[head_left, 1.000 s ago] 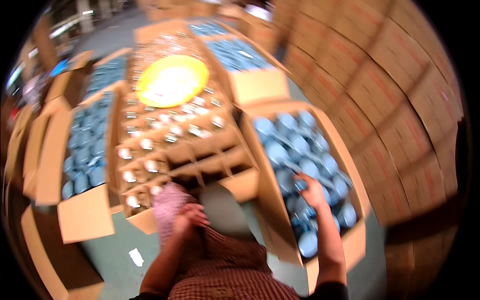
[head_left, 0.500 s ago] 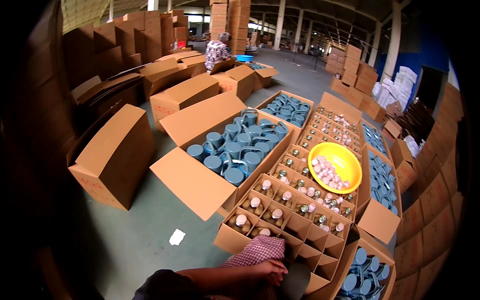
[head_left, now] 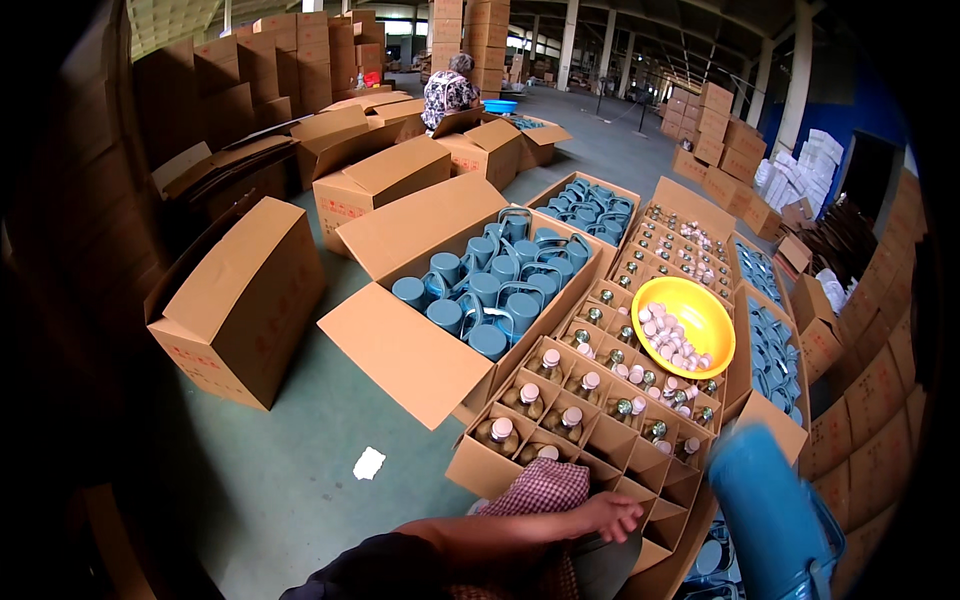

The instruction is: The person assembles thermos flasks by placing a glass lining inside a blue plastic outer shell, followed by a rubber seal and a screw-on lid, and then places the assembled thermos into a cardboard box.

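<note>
My left hand [head_left: 610, 517] reaches over the near end of a divided carton [head_left: 475, 472], its fingers loosely apart and nothing in them. Glass bottles [head_left: 522, 400] with pale pink caps stand in several cells; some near cells are vacant. A checked cloth [head_left: 545, 487] covers my forearm or lap beside the hand. At the lower right a blue thermos flask [head_left: 765, 500] with a side handle is raised and tilted, slightly blurred. What holds it is hidden, and my right hand does not show. On the bottles rests a yellow basin [head_left: 715, 325] containing pink caps [head_left: 668, 335].
An open carton [head_left: 405, 350] of blue flasks stands left of the bottles, with more flask cartons [head_left: 775, 345] to the right. A tall carton [head_left: 235, 300] stands on the floor [head_left: 340, 410] near a white scrap [head_left: 369, 463]. Another person [head_left: 450, 92] sits farther back.
The blue flask has come into view at the lower right, above the carton of flasks. My left hand has moved right and its fingers have spread. The whole view has shifted slightly.
</note>
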Demonstrator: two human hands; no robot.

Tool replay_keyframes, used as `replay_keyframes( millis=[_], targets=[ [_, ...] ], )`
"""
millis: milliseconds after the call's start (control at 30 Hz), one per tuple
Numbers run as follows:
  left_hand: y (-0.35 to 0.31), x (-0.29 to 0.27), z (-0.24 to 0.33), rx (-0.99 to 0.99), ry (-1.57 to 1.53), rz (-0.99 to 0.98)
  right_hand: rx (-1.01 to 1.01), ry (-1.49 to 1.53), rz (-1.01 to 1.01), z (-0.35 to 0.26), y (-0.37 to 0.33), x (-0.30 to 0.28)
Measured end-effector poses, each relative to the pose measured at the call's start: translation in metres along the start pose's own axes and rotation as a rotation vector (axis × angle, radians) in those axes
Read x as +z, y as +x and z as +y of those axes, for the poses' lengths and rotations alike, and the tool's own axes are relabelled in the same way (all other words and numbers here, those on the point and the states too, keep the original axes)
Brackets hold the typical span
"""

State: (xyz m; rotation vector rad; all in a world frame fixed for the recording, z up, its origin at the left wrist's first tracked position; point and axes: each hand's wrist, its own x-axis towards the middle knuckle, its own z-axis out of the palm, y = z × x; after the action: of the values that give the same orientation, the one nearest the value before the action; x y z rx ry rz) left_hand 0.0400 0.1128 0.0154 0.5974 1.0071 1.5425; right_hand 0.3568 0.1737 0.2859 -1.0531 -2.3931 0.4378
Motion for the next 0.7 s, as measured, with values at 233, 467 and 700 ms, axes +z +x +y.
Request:
replay_keyframes(
  millis=[233, 467, 700],
  targets=[
    [0.01, -0.009, 0.064, 0.416, -0.767, 0.097, 0.134, 0.739, -0.603, -0.035, -0.026, 0.167],
    [-0.025, -0.113, 0.043, 0.764, 0.138, 0.346, 0.603, 1.014, -0.82, 0.007, -0.078, 0.22],
    [-0.045, -0.055, 0.003, 0.296, -0.108, 0.263, 0.243, 0.771, -0.085, -0.035, 0.018, 0.142]
  ],
)
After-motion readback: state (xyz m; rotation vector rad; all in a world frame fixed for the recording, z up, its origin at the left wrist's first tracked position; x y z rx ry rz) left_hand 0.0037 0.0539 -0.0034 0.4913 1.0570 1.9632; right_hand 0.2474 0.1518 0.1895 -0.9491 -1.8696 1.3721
